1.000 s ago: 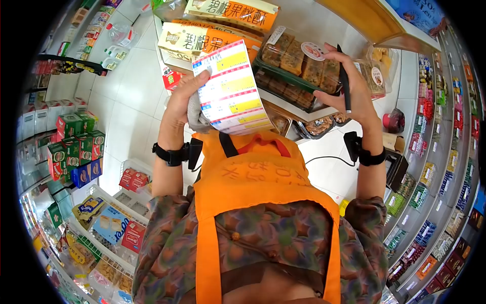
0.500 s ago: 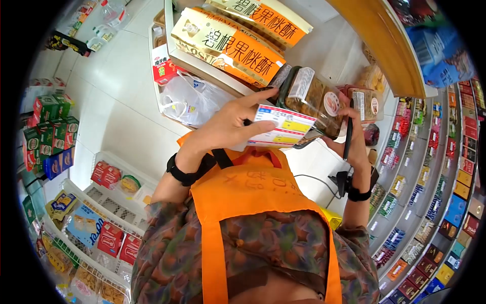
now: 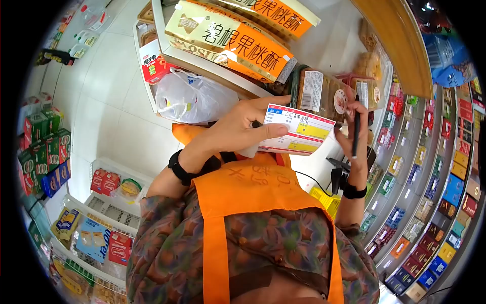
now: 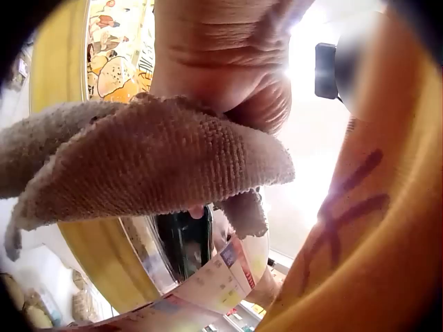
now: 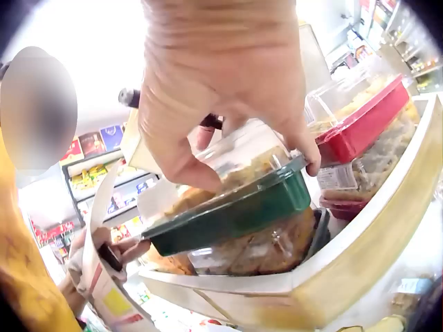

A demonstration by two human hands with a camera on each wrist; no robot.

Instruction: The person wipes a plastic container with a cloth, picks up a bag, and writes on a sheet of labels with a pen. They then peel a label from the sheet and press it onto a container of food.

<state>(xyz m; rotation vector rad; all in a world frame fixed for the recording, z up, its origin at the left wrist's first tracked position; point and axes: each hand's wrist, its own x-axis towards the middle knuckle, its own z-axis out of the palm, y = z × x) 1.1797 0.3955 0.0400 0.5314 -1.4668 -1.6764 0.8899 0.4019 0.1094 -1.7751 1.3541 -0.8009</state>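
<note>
My left hand (image 3: 235, 129) pinches a sheet of price tags (image 3: 296, 143), its thumb on the printed side; the top tag has handwriting. A grey ribbed cloth (image 4: 152, 162) is bunched in the same hand. The right hand (image 3: 353, 124) grips a clear-lidded box of baked goods (image 3: 320, 91) with a green base (image 5: 235, 214), thumb and fingers spread across it. A white barcode label and a round sticker show on its lid. A black pen (image 3: 356, 133) is tucked along the right-hand fingers. Left-hand fingertips (image 5: 131, 247) are right at the box's near corner.
Long yellow-and-orange pastry packs (image 3: 230, 43) lie on the display stand, beside other clear boxes (image 3: 367, 91). A white plastic bag (image 3: 190, 96) and a red-and-white box (image 3: 153, 66) sit on its lower ledge. Stocked shelves (image 3: 435, 202) curve along the right; wire baskets (image 3: 101, 218) stand left.
The left hand has brought the tag sheet rightward, in front of the box, and the sheet has turned. The right hand has tipped the box so its barcode label faces up.
</note>
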